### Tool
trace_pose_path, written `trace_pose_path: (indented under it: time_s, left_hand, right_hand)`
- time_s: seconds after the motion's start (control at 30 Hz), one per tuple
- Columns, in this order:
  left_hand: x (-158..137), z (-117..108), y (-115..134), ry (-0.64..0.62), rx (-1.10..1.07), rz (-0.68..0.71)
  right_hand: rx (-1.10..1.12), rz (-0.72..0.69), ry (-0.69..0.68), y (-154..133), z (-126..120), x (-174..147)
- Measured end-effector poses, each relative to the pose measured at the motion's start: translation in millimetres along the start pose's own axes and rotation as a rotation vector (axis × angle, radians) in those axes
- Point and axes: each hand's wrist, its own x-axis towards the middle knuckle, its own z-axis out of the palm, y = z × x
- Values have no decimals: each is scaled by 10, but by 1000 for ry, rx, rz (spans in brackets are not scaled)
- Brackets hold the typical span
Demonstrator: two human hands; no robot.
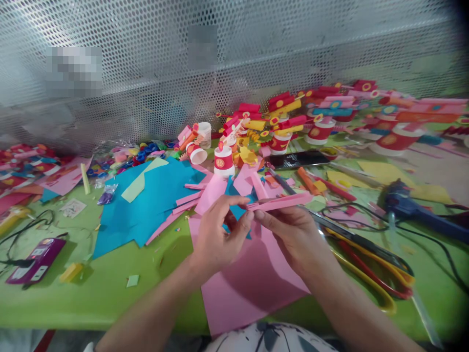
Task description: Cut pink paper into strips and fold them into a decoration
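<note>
A folded pink paper strip (284, 201) is held up over the middle of the table, pointing right. My right hand (298, 237) pinches it from below between thumb and fingers. At the strip's left end, the thumb and index finger of my left hand (216, 234) close on its tip. Beneath both hands lies a large pink paper sheet (252, 288), partly hidden by my wrists. Blue paper sheets (142, 195) spread to the left, with a pale green paper piece (144, 178) on top. Just beyond my hands stands a red and white paper cup (223, 161).
Scissors with yellow and red handles (381, 264) lie right of my forearm. Farther right is a blue glue gun (421, 210) with its cord. Several decorated paper cups (320, 131) line the back before a perforated metal panel (154, 63). A purple power strip (36, 261) rests at left.
</note>
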Motion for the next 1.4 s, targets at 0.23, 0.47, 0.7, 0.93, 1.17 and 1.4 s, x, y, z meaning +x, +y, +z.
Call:
trace_pose_path:
  time_s: [0.23, 0.47, 0.7, 0.93, 1.17, 1.4]
  left_hand:
    - [68, -49, -30, -66, -217, -202]
    - [122, -61, -49, -109, -483, -415]
    - [147, -153, 30, -207, -428, -409]
    - [183, -179, -37, -254, -403, -426]
    - [200, -72, -107, 87, -808, -555]
    - [124, 68, -21, 91, -994, -638]
  right_hand:
    - [-57, 1, -8, -6, 12, 13]
    - [-220, 32, 54, -44, -26, -2]
    - [-485, 2, -93, -48, -59, 1]
    - [-559, -29, -78, -82, -56, -30]
    - [56, 26, 72, -118, -88, -5]
    - [-38, 120, 23, -42, -70, 16]
